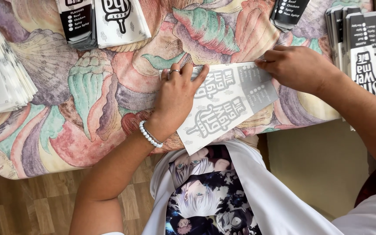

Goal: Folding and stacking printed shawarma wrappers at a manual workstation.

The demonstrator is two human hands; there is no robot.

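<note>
We look straight down on a table covered with a cloth printed in pastel seashell shapes, pink, green and mauve.

Left hand: laid flat, fingers spread wide, palm pressing on the left part of a flat white paper sleeve with grey lettering. We note a ring on one finger and a bracelet of white beads at the wrist.

Right hand: fingers drawn together and curled, tips pinching or pressing the sleeve's upper right corner; we cannot tell whether the paper is gripped between the fingers or only held down.

The sleeve lies at an angle across the near edge of the table, between the two hands, its lower corner overhanging towards the person's white shirt with a dark printed picture.

Surroundings: a fanned stack of white printed sheets at the left edge; a pile of black-and-white folded sleeves at the top left; a small black pile at the top centre-right; a further stack of folded sleeves at the right, just beyond the right hand. Wooden parquet floor shows below the table.
</note>
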